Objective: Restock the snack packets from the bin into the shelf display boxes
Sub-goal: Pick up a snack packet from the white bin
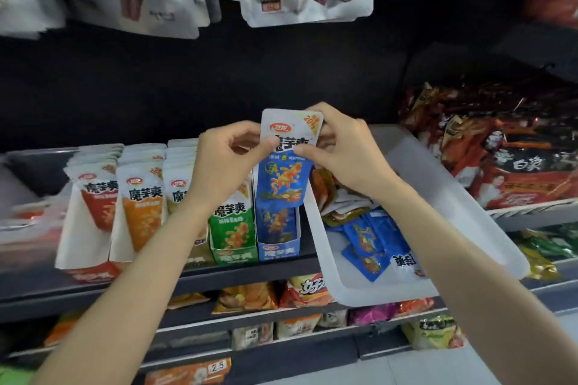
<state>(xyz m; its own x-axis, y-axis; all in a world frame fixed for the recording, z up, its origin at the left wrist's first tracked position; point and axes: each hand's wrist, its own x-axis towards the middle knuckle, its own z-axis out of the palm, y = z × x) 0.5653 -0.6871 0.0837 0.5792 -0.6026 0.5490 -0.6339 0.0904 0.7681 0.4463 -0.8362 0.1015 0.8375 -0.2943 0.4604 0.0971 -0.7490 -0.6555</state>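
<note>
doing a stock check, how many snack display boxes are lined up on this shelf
5: red, orange, a yellowish one partly behind the left forearm, green, blue. More may be hidden.

A dark shelf (219, 275) is running across the middle of the frame, carrying a row of display boxes (278, 247) at center-left, a white bin (438, 197) sitting at center-right, and red noodle packs (516, 166) lying at the right edge.

Blue pkt (286, 162) betw. both hands
</note>
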